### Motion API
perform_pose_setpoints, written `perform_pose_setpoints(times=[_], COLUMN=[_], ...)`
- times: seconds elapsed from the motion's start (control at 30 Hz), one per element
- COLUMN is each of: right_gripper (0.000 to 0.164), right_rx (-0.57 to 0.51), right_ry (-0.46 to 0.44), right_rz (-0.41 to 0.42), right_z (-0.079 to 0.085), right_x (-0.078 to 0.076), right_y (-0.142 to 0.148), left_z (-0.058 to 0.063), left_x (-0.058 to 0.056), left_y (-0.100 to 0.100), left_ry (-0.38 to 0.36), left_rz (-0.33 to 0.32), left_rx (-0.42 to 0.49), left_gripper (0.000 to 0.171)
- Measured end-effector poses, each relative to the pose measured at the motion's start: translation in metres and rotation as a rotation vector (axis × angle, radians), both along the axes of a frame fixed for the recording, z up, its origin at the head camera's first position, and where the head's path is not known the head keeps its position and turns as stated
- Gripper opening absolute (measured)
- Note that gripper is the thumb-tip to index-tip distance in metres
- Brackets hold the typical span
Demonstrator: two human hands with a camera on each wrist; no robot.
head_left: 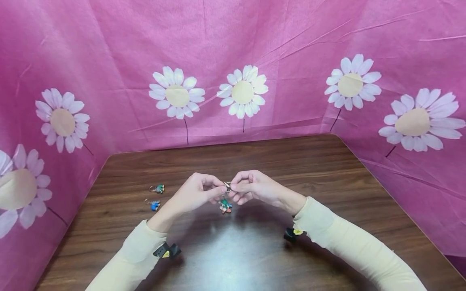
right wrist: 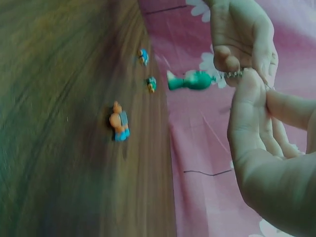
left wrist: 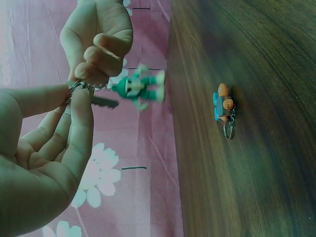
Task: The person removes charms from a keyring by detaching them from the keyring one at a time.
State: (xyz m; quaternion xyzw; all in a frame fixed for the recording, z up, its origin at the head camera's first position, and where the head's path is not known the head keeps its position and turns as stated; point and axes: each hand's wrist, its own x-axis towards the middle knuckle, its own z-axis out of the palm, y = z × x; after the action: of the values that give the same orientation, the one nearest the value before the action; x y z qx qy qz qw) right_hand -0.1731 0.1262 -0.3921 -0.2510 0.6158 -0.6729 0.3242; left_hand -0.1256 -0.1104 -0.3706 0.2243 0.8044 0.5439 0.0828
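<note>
Both hands meet above the table at a metal key ring [head_left: 227,186]. My left hand [head_left: 200,190] pinches one side of it between thumb and forefinger, and my right hand [head_left: 255,188] pinches the other side. A key [left wrist: 104,102] sticks out from beside the left fingertips, toothed blade showing. From the ring hangs a small green toy figure [left wrist: 140,89] on a short chain [right wrist: 229,75], slightly blurred in the wrist views. The fingertips partly hide the ring. Below lies an orange and blue figure keychain [left wrist: 224,104], its own split ring on the wood.
Two more figure keychains lie left on the brown wooden table [head_left: 313,161]: a green one [head_left: 159,188] and a blue one [head_left: 155,205]. A pink cloth [head_left: 287,48] with white daisies hangs around the table's back and sides.
</note>
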Motion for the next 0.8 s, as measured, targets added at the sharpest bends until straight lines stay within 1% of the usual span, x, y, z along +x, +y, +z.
perform_pose_setpoints(times=[0.17, 0.33, 0.4, 0.43, 0.5, 0.57, 0.6, 0.63, 0.7, 0.77, 0.8], right_gripper=[0.004, 0.014, 0.016, 0.016, 0.012, 0.009, 0.011, 0.016, 0.028, 0.037, 0.039], right_rx=[-0.075, -0.175, -0.194, -0.188, -0.146, -0.083, -0.050, -0.021, 0.040, 0.102, 0.133], right_ry=[-0.100, -0.226, -0.261, -0.264, -0.243, -0.199, -0.166, -0.131, -0.042, 0.088, 0.159], right_rz=[-0.037, -0.070, -0.073, -0.072, -0.071, -0.077, -0.084, -0.093, -0.109, -0.105, -0.097], right_z=[-0.001, -0.006, -0.007, -0.007, -0.006, -0.003, -0.002, 0.000, 0.004, 0.007, 0.009], right_x=[0.005, 0.010, 0.011, 0.011, 0.010, 0.008, 0.007, 0.006, 0.004, 0.003, 0.003], right_y=[-0.004, -0.007, -0.007, -0.008, -0.007, -0.006, -0.005, -0.003, -0.001, 0.001, 0.002], left_z=[0.001, 0.000, 0.000, 0.000, 0.001, 0.002, 0.003, 0.003, 0.004, 0.004, 0.005], left_x=[0.000, -0.001, -0.002, -0.002, -0.002, -0.001, -0.001, -0.001, -0.001, 0.000, 0.000], left_y=[0.001, 0.003, 0.003, 0.003, 0.002, 0.000, 0.000, -0.001, -0.003, -0.004, -0.004], left_ry=[-0.008, -0.003, 0.010, 0.014, 0.014, 0.020, 0.017, 0.014, 0.011, 0.014, 0.014], left_rz=[0.017, 0.038, 0.048, 0.053, 0.055, 0.055, 0.052, 0.046, 0.029, 0.007, -0.005], left_rx=[0.033, 0.053, 0.053, 0.048, 0.032, 0.002, -0.016, -0.030, -0.062, -0.099, -0.114], left_gripper=[0.019, 0.021, 0.021, 0.021, 0.021, 0.019, 0.018, 0.018, 0.017, 0.017, 0.017])
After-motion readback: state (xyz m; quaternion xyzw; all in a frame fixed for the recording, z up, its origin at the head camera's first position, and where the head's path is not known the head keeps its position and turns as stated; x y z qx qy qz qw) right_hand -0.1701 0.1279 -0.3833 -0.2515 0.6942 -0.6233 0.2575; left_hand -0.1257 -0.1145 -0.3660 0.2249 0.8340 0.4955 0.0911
